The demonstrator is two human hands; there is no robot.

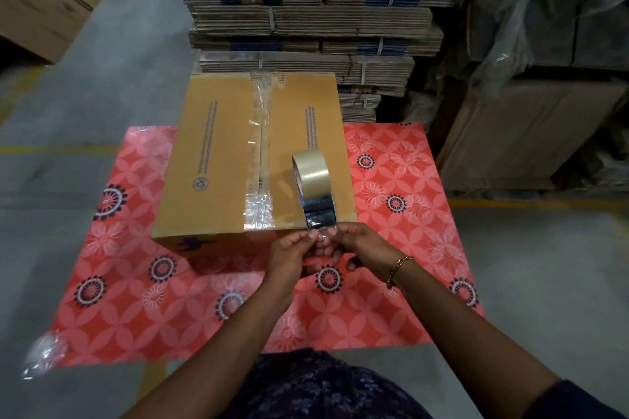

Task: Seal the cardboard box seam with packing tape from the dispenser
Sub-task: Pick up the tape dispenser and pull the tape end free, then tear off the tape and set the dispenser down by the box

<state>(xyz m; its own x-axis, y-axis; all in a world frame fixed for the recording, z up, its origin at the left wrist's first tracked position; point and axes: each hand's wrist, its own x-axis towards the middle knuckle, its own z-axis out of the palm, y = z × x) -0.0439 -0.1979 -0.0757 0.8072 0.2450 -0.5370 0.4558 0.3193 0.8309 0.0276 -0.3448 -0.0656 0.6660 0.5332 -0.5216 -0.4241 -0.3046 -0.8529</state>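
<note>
A closed cardboard box [218,160] rests on a red flowered mat [401,180]. Clear tape runs wrinkled along its centre seam [259,146] from the far edge to the near edge. A roll of clear packing tape [311,168] stands on edge on the box's right flap, with a pulled-out strip [318,211] stretching toward me. Just past the box's near edge, my left hand [294,250] and my right hand [357,243] both pinch the free end of that strip, fingertips almost touching. No dispenser body shows, only the bare roll.
Bundled stacks of flattened cartons [306,10] rise right behind the box. Larger boxes stand at the far left [41,7] and wrapped pallets at the right [544,61]. A crumpled scrap of clear tape [44,354] lies at the mat's near-left corner. Grey concrete floor surrounds the mat.
</note>
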